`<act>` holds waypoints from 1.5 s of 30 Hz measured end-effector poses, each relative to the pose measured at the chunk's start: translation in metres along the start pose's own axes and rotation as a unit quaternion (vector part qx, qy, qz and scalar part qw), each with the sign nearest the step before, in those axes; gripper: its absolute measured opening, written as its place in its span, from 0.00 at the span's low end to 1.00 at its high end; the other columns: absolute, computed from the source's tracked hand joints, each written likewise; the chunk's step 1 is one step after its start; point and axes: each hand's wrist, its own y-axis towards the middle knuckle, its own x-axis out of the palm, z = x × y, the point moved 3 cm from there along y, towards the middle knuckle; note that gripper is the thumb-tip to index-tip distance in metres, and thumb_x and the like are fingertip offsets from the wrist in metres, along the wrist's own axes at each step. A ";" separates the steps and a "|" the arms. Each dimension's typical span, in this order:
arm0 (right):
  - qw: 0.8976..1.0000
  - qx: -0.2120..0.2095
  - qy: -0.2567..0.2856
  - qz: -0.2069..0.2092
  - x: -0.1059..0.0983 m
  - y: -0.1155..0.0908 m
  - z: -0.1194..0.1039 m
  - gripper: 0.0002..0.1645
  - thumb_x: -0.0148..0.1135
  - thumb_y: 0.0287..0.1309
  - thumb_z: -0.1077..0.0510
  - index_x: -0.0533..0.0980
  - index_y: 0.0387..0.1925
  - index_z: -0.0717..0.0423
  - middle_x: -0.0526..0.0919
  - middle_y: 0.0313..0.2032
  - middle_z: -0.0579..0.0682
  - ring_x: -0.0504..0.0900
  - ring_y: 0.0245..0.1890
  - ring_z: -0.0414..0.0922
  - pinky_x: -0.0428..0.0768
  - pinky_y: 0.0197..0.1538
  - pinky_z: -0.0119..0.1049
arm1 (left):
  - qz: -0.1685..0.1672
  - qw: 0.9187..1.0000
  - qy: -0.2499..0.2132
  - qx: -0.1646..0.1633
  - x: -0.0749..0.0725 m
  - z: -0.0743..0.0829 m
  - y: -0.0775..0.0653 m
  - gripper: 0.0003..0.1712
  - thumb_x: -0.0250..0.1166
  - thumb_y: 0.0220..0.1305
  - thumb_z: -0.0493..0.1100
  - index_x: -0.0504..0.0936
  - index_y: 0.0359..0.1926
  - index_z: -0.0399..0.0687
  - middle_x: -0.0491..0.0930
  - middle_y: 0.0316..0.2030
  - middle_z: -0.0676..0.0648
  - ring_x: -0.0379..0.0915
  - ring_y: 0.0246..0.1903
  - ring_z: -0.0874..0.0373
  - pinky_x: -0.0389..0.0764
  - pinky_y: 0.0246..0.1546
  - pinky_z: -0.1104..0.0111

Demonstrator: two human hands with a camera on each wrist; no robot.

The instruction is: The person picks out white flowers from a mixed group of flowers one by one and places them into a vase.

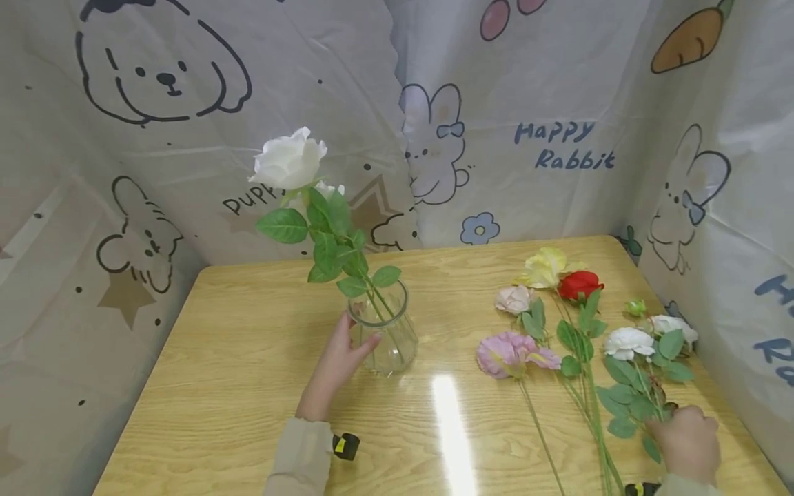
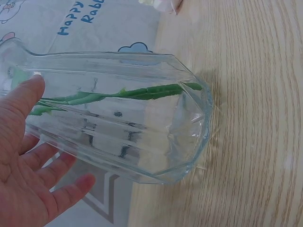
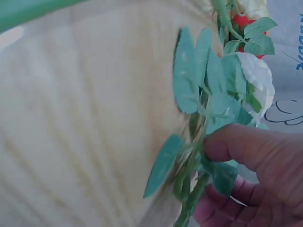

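Observation:
A clear glass vase (image 1: 397, 344) stands upright on the table, with a white rose (image 1: 288, 160) leaning left out of its mouth. My left hand (image 1: 338, 358) grips the vase near its neck, thumb in front and fingers round the far side. Through the faceted glass in the left wrist view, a green stem (image 2: 156, 91) reaches the base. At the right, my right hand (image 1: 688, 441) pinches the leafy stem (image 3: 196, 156) of a spray with white flowers (image 1: 629, 342). Its thumb presses on the stem just below the leaves, and the other fingers curl behind.
Left of the white spray lie a pink flower (image 1: 505, 355), a pale pink rose (image 1: 515, 299), a yellow flower (image 1: 544, 267) and a red rose (image 1: 581, 284), their long stems toward the front edge. Printed cloth (image 1: 347, 89) walls the wooden table (image 1: 248, 324) at back and sides.

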 end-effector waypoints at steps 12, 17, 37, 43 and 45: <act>0.991 -0.012 -0.037 -0.125 0.003 -0.006 0.007 0.23 0.54 0.47 0.41 0.64 0.11 0.50 0.63 0.14 0.48 0.64 0.18 0.43 0.68 0.24 0.39 | 0.007 1.000 0.004 0.004 0.000 0.000 0.000 0.41 0.58 0.54 0.59 0.52 0.65 0.53 0.56 0.66 0.43 0.53 0.65 0.43 0.63 0.57 0.39; 0.994 0.022 -0.061 -0.093 0.006 -0.005 0.007 0.28 0.55 0.47 0.39 0.76 0.27 0.62 0.77 0.28 0.64 0.76 0.27 0.54 0.76 0.29 0.50 | 0.004 1.000 0.007 0.002 0.000 0.000 0.001 0.41 0.57 0.54 0.59 0.52 0.65 0.53 0.56 0.66 0.43 0.52 0.65 0.43 0.63 0.58 0.39; 0.991 -0.065 -0.039 0.109 -0.043 -0.014 -0.028 0.17 0.50 0.53 0.55 0.64 0.14 0.61 0.73 0.17 0.63 0.73 0.18 0.58 0.70 0.18 0.48 | 0.000 1.000 0.002 0.001 0.000 0.000 0.001 0.40 0.57 0.54 0.59 0.52 0.65 0.56 0.55 0.67 0.43 0.52 0.65 0.43 0.62 0.58 0.39; 0.985 -0.092 -0.036 0.141 -0.071 -0.018 -0.061 0.20 0.49 0.54 0.54 0.57 0.12 0.55 0.64 0.12 0.52 0.66 0.17 0.51 0.63 0.17 0.42 | 0.000 1.000 0.002 -0.004 -0.001 0.000 0.000 0.39 0.58 0.55 0.56 0.53 0.64 0.53 0.55 0.67 0.44 0.52 0.65 0.43 0.62 0.58 0.40; 0.983 -0.102 -0.031 0.152 -0.077 -0.019 -0.073 0.20 0.48 0.55 0.54 0.57 0.12 0.54 0.61 0.11 0.50 0.63 0.17 0.49 0.61 0.17 0.40 | 0.000 1.000 0.001 -0.007 -0.001 0.000 0.000 0.39 0.58 0.56 0.56 0.53 0.65 0.54 0.55 0.67 0.44 0.52 0.65 0.44 0.62 0.59 0.40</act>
